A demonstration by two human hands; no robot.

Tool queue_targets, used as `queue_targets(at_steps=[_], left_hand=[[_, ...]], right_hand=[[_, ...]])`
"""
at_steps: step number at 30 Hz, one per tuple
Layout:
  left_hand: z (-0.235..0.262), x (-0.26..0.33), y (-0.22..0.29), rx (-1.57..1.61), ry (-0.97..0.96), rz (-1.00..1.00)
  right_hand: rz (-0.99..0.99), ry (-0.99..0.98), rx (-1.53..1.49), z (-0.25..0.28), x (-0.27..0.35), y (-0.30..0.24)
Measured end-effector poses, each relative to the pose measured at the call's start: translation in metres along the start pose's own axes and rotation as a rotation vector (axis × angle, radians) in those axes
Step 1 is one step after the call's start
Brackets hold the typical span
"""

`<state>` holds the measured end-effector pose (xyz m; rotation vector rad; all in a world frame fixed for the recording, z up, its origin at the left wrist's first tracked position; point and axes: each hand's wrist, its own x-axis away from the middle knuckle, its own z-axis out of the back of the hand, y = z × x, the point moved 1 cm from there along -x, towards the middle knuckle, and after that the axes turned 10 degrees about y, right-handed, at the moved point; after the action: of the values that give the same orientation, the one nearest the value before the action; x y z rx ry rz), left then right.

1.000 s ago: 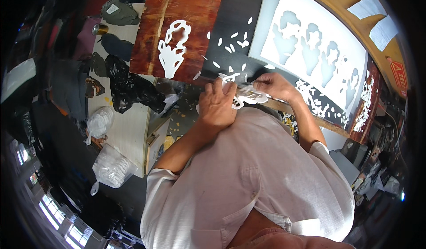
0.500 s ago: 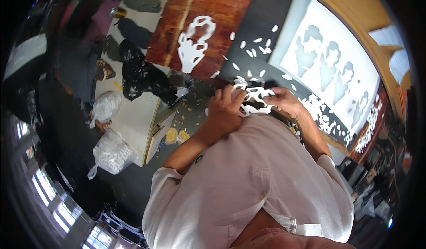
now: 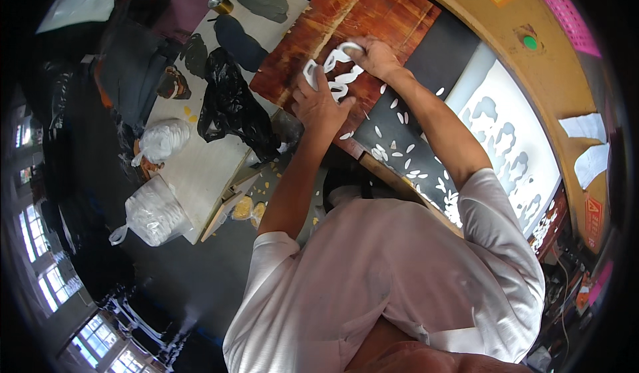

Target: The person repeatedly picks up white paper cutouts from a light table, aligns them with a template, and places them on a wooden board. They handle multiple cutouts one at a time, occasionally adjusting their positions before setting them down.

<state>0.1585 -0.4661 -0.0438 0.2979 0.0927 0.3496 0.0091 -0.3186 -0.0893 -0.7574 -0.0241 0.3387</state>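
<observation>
A white cut-out piece (image 3: 347,78) with curved openings is over the red-brown wooden board (image 3: 399,13), partly covered by my hands. My left hand (image 3: 321,107) grips its near left part, fingers bent over the edge and thumb out to the right. My right hand (image 3: 377,57) pinches its far right end. Whether another white cut-out lies beneath it, I cannot tell. Small white oval scraps (image 3: 379,153) are scattered on the black surface (image 3: 432,57) right of the board.
A bright white panel (image 3: 526,150) with grey shapes lies at the right, inside a tan curved border (image 3: 466,3). To the left, a pale table (image 3: 193,167) bears a black plastic bag (image 3: 229,110), clear bags of white items (image 3: 156,213) and a can (image 3: 220,3).
Both hands have moved away from my chest, out over the wooden board, carrying the white cut-out. The cut-out that lay there is now hidden or merged with it. The view has shifted.
</observation>
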Motion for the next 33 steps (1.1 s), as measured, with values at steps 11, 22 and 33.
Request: queue_targets(at_steps=[11,22,33], left_hand=[[-0.057,0.006,-0.067,0.073,0.136,-0.149],[-0.041,0.001,-0.069,0.086,0.117,-0.256],[-0.078,0.136,0.164,0.647,-0.229,-0.974]], right_hand=[[0.185,-0.375,0.237,-0.017,-0.024,0.014],[0.047,0.03,-0.07,0.014,0.043,0.007],[-0.615,0.555,-0.238,0.174,0.402,0.083]])
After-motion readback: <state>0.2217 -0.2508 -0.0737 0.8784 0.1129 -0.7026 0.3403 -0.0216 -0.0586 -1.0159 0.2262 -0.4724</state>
